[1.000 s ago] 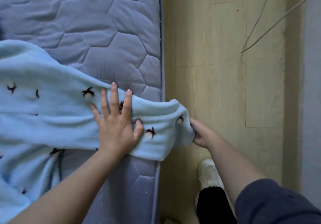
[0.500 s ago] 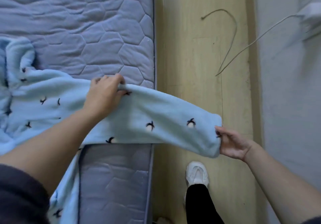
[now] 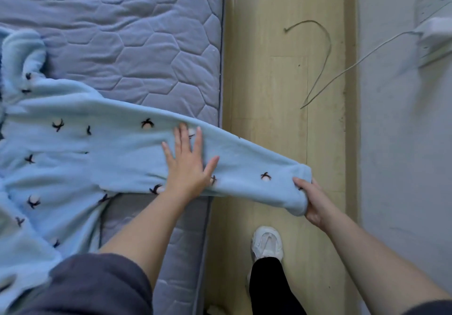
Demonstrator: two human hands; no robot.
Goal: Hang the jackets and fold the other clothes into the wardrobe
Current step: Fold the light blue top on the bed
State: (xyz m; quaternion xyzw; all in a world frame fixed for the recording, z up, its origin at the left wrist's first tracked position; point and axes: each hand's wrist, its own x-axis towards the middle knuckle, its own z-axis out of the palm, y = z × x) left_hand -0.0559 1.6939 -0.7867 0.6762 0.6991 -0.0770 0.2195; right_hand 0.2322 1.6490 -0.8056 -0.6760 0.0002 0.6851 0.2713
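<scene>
Fleece top on mattress, sleeve stretched past the right edge. Left hand flat, fingers spread, pressing the sleeve. Right hand grips the cuff over the floor.

Left hand: palm down, fingers straight and spread, pressing flat. Left forearm: bare, reaching forward. Right hand: at right, fingers curled, gripping cuff. Right forearm: bare, extended.

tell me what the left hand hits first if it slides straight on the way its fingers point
The left hand lies flat on the blue sleeve; going on, it likely crosses the sleeve's edge onto bare quilted mattress.
</scene>
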